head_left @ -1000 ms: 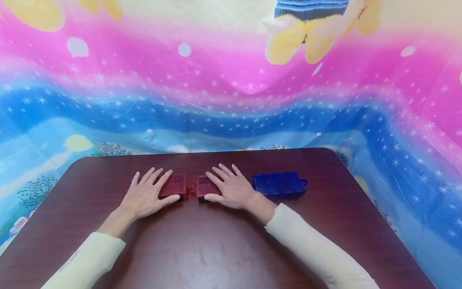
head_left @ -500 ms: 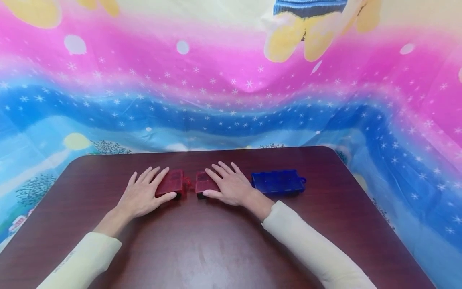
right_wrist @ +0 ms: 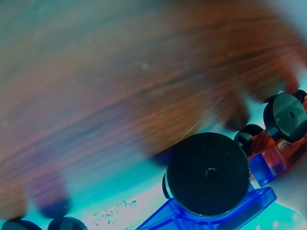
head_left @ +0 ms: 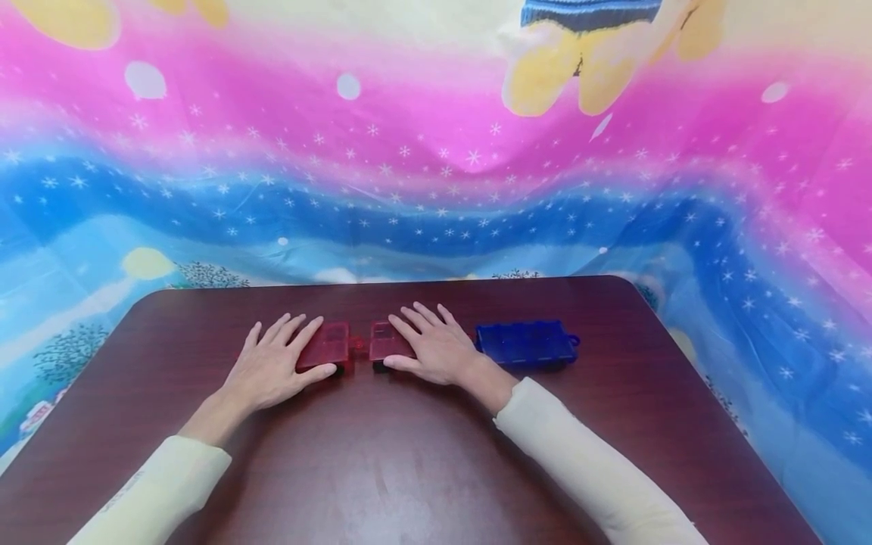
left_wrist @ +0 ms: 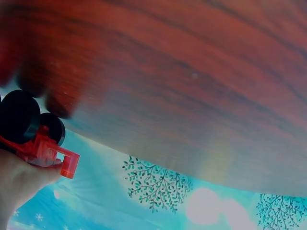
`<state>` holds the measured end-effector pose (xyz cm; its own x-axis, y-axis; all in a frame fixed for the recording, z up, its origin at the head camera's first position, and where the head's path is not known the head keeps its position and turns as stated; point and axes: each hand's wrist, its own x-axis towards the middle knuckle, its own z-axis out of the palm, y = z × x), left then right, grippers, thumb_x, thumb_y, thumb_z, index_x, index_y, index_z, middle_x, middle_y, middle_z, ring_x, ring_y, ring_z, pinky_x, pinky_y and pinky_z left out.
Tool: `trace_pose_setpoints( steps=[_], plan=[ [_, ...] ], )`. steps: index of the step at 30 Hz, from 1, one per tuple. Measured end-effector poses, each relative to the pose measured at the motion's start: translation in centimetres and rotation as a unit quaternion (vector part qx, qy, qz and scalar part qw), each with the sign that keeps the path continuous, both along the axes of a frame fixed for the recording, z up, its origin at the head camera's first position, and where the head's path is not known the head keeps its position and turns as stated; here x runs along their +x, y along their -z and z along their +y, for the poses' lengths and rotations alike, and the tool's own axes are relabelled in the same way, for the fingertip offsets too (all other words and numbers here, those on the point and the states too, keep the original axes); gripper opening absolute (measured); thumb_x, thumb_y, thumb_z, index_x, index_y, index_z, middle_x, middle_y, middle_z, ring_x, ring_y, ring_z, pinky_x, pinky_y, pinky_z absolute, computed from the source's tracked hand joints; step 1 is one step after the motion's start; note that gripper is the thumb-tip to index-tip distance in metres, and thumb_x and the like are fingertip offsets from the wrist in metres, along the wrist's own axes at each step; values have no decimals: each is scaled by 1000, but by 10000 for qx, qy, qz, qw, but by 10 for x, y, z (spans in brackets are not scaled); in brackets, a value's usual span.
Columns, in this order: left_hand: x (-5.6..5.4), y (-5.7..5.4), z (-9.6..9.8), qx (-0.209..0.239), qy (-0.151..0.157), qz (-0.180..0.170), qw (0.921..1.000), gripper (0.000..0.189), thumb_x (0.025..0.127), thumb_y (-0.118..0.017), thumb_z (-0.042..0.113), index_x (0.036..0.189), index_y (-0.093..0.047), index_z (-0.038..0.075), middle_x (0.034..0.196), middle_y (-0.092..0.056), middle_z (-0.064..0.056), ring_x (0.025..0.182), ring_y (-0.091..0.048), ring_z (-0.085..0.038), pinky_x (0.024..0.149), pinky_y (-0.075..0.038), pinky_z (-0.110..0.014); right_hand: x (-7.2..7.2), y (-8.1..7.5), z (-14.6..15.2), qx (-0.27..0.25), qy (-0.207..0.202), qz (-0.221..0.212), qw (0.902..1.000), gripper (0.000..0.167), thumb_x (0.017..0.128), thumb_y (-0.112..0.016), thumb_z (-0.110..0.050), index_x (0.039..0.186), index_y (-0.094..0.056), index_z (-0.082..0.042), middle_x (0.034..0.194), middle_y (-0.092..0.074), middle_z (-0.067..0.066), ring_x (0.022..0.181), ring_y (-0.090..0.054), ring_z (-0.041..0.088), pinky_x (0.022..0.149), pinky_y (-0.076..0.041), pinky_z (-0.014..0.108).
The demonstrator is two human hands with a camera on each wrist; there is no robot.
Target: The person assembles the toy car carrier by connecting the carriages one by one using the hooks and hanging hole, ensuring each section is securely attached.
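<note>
On the brown table, my left hand (head_left: 269, 371) lies over a see-through red toy car (head_left: 328, 345), its fingers spread and rather straight, the thumb along the near side. My right hand (head_left: 439, 348) rests the same way on a second red toy car (head_left: 388, 341). Between the two cars sits a small red coupling (head_left: 356, 345); whether it joins them cannot be told. A blue toy car (head_left: 524, 344) stands just right of my right hand. Black wheels (right_wrist: 208, 173) show under the blue car in the right wrist view. A red loop (left_wrist: 69, 164) juts from the left car's end.
The brown table (head_left: 381, 454) has rounded far corners. Behind and beside it hangs a pink and blue patterned cloth (head_left: 436, 166), close to the table's far edge.
The left hand and its red car have shifted very slightly left, so the gap between the red cars looks a little wider. The right hand and blue car look almost still.
</note>
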<state>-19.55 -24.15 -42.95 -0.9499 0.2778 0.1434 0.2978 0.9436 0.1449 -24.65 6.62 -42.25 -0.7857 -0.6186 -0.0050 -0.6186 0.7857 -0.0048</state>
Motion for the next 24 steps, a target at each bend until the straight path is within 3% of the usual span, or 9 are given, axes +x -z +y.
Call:
trace_pose_setpoints(
  steps=[24],
  plan=[
    [1, -5, 2, -277, 57, -18, 9996, 99, 86, -49, 82, 159, -35, 17, 158, -36, -22, 148, -22, -46, 116, -9, -69, 3, -4, 1, -29, -90, 23, 10000, 84, 96, -27, -78, 163, -23, -26, 167, -23, 2, 156, -10, 24, 123, -7, 55]
  ],
)
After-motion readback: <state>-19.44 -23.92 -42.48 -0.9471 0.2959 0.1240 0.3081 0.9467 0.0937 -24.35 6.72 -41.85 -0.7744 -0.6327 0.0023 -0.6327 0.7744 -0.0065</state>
